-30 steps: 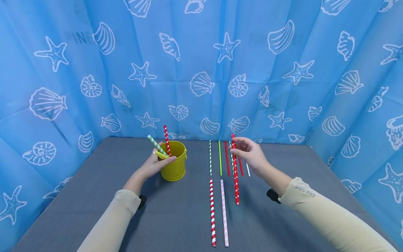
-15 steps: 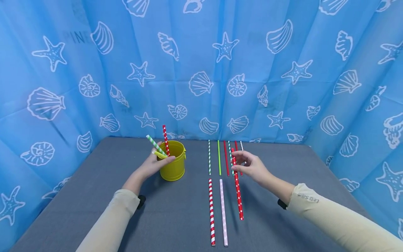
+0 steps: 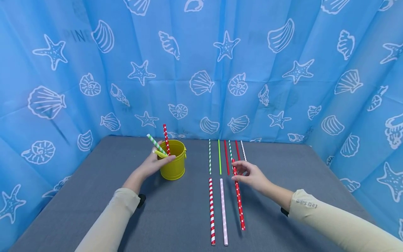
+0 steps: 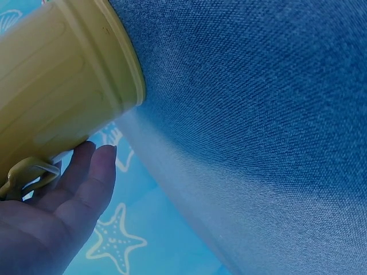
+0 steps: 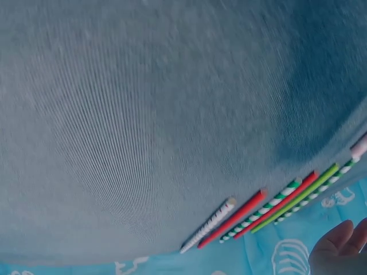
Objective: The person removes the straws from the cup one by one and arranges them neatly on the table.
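Note:
My right hand (image 3: pixel 252 177) pinches a red paper straw (image 3: pixel 239 204) with white stars near its far end, close over the table to the right of a pink dotted straw (image 3: pixel 224 213). A red-and-white striped straw (image 3: pixel 211 211) lies left of the pink one. At the left, my left hand (image 3: pixel 149 167) grips a yellow bucket (image 3: pixel 173 170), thumb over the rim and fingers round the outside. Leaning out of the bucket are a green-and-white striped straw (image 3: pixel 153 141), a red straw with white spots (image 3: pixel 165 133) and a yellow-green straw (image 3: pixel 160 153).
Behind the front straws lies a row of thinner ones: green-striped (image 3: pixel 210 157), lime green (image 3: pixel 219 157), plain red (image 3: pixel 226 159), and several more, partly behind my right hand. A blue curtain (image 3: pixel 201 63) with shell prints hangs at the back of the grey table (image 3: pixel 104 196).
My right hand has come down and nearer with the starred straw, bringing it low beside the pink one. The left hand and bucket have stayed in place.

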### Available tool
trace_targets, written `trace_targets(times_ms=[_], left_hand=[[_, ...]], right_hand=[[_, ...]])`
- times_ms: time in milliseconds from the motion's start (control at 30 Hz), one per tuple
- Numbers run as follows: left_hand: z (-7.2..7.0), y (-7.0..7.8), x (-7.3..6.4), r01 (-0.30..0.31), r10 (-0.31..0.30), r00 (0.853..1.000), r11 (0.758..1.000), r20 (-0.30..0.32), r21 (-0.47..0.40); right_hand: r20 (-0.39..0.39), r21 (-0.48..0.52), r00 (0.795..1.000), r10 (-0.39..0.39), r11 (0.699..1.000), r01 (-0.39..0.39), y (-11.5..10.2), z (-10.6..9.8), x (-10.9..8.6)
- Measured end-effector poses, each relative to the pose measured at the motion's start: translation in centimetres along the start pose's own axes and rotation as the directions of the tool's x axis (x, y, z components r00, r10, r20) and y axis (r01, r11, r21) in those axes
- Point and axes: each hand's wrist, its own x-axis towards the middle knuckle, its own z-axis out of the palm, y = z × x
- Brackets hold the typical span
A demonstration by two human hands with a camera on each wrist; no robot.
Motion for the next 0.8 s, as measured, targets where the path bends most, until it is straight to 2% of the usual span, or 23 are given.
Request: trace_targets(times_ms=[467, 667, 800], left_hand=[[0.0, 0.0, 0.1, 0.001, -0.001, 1.000, 1.000, 0.010, -0.001], [0.0, 0.0, 0.0, -0.004, 0.005, 1.000, 1.000, 0.007, -0.009], [0.1, 0.0, 0.0, -0.011, 0.011, 1.000, 1.000, 0.008, -0.010]], right_hand=[[0.054, -0.021, 0.999, 0.008, 1.000, -0.007, 1.8, 1.3, -0.8], [0.116, -0.017, 0.993, -0.015, 1.000, 0.017, 2.4, 2.0, -0.8], [0.155, -0.005, 0.988, -0.005, 1.000, 0.005, 2.5, 2.4, -0.8]])
